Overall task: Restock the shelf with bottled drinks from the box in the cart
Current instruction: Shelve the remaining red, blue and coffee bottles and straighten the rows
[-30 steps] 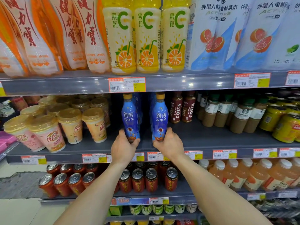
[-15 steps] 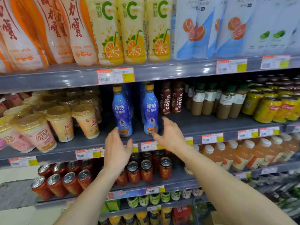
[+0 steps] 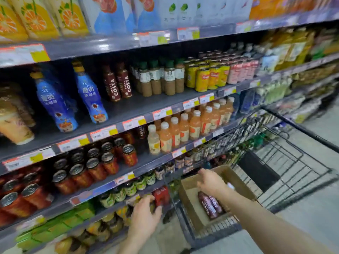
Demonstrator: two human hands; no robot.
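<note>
Box (image 3: 189,195): matt brown cardboard, I'd say slightly rough. Cart (image 3: 256,171): black wire, looks like coated metal, dull finish. Dark bottles (image 3: 211,206) in the box: glossy printed wrap. Shelf (image 3: 139,105) boards: dark grey, smooth, faint sheen under the lights. Blue bottles (image 3: 91,99): shiny plastic film. Red cans (image 3: 111,165): bright bare-metal lids. Blur hides finer texture from me.

Bare shelf (image 3: 139,106) lay open at centre before the Costa bottles (image 3: 117,83); lower right, the box (image 3: 190,200) stood open-topped inside the wire-walled cart (image 3: 293,167).
</note>
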